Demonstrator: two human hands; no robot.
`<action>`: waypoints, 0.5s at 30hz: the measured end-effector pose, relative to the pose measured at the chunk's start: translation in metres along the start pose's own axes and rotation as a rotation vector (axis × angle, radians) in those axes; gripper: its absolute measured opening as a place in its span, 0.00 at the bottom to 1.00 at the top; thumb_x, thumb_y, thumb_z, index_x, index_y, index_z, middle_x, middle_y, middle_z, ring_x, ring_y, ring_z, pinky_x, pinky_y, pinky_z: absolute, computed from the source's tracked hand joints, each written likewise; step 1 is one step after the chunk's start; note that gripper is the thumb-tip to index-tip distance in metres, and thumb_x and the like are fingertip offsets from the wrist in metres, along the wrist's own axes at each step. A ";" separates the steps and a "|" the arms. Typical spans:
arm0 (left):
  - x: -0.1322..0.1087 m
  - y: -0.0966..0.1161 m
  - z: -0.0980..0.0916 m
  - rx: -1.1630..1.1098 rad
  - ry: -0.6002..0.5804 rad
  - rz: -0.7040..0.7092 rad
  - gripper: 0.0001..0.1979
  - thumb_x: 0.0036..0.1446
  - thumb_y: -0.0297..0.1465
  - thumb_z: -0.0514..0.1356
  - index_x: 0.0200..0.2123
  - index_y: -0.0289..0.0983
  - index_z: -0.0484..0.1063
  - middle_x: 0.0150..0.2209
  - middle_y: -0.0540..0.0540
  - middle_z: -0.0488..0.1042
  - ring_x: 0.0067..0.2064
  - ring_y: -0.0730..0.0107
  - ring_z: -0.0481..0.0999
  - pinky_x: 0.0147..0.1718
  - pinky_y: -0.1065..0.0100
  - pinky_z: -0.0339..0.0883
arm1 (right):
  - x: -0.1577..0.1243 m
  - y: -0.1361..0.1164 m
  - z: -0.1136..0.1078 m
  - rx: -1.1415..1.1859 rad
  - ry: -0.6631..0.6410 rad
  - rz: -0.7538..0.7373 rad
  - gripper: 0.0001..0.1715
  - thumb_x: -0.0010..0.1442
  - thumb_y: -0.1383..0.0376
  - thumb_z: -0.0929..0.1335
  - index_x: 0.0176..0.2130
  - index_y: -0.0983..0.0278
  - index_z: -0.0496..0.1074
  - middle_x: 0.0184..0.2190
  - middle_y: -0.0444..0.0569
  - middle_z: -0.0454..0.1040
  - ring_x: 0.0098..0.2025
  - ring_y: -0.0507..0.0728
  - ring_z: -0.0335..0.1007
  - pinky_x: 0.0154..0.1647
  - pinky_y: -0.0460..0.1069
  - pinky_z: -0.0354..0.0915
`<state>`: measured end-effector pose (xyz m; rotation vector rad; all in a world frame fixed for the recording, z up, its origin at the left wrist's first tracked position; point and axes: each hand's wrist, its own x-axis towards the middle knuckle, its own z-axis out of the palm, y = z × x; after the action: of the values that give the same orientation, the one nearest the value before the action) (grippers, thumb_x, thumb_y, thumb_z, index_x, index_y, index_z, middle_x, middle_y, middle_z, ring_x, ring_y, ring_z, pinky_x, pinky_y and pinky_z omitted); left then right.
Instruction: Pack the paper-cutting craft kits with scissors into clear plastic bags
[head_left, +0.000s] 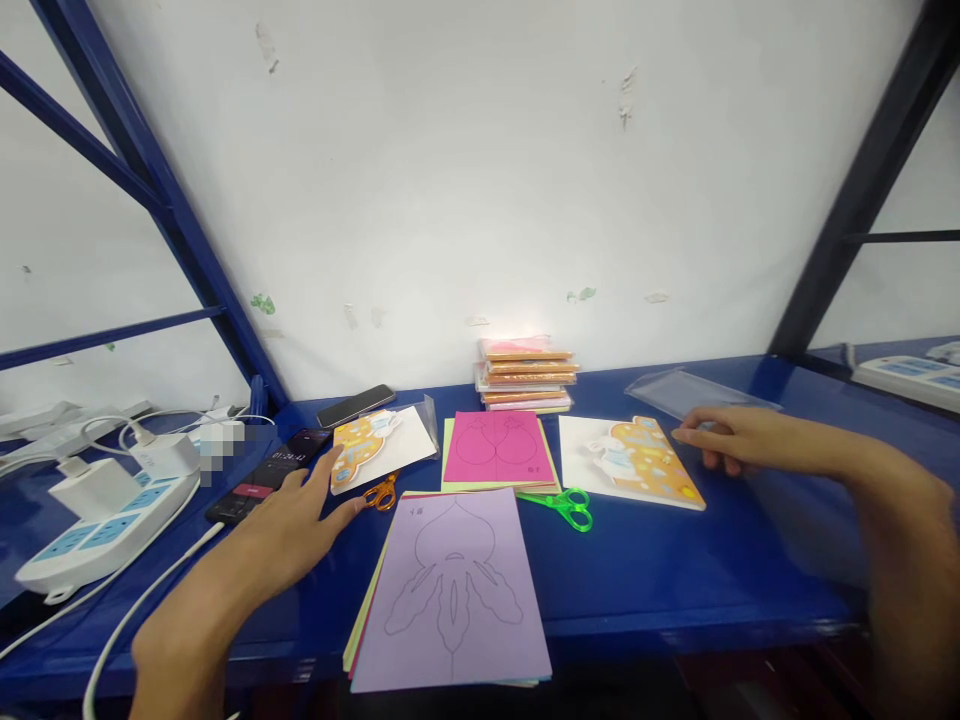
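My left hand [292, 515] is spread over the blue table, its fingertips at the edge of a white card with orange print [386, 445]. Its thumb tip meets the handles of the orange scissors [382, 493], partly under that card. My right hand [731, 440] hovers with loosely bent fingers beside a second white card with orange print [626, 460]; whether it touches the card I cannot tell. Between my hands lie a pink sheet with a line drawing [496, 448] and, nearer, a stack topped by a purple sheet [457, 590]. Green scissors [571, 508] rest beside them, blades partly covered.
Wrapped packs [526, 375] are piled against the white wall. A clear plastic sleeve [690, 392] lies behind my right hand. At left are a phone showing a timer [281, 470], a dark phone [355, 406], and a power strip [105, 525] with cables.
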<state>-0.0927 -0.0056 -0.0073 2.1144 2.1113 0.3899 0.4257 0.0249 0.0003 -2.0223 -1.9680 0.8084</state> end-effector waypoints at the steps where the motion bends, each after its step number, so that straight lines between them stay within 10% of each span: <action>1: -0.005 0.004 -0.004 0.028 -0.002 0.000 0.41 0.63 0.53 0.49 0.72 0.35 0.56 0.67 0.32 0.67 0.67 0.38 0.66 0.64 0.44 0.59 | 0.000 -0.002 -0.001 -0.050 0.024 -0.008 0.29 0.62 0.42 0.63 0.42 0.63 0.72 0.33 0.57 0.79 0.33 0.63 0.74 0.39 0.57 0.69; 9: -0.077 0.069 0.014 0.206 -0.023 0.571 0.47 0.52 0.44 0.68 0.72 0.54 0.54 0.68 0.40 0.67 0.63 0.41 0.73 0.53 0.49 0.76 | -0.006 -0.023 -0.005 -0.163 0.263 -0.099 0.32 0.67 0.40 0.58 0.43 0.62 0.72 0.33 0.52 0.79 0.36 0.63 0.73 0.40 0.55 0.63; 15: -0.096 0.075 0.066 0.437 0.382 0.945 0.24 0.63 0.33 0.59 0.62 0.45 0.72 0.52 0.43 0.83 0.48 0.51 0.84 0.43 0.61 0.80 | -0.020 -0.043 -0.001 -0.150 0.312 -0.183 0.33 0.68 0.39 0.58 0.44 0.61 0.74 0.32 0.50 0.78 0.35 0.61 0.72 0.39 0.54 0.62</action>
<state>-0.0011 -0.0965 -0.0588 3.4598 1.2271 0.4628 0.3905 0.0100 0.0274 -1.8721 -2.0394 0.2925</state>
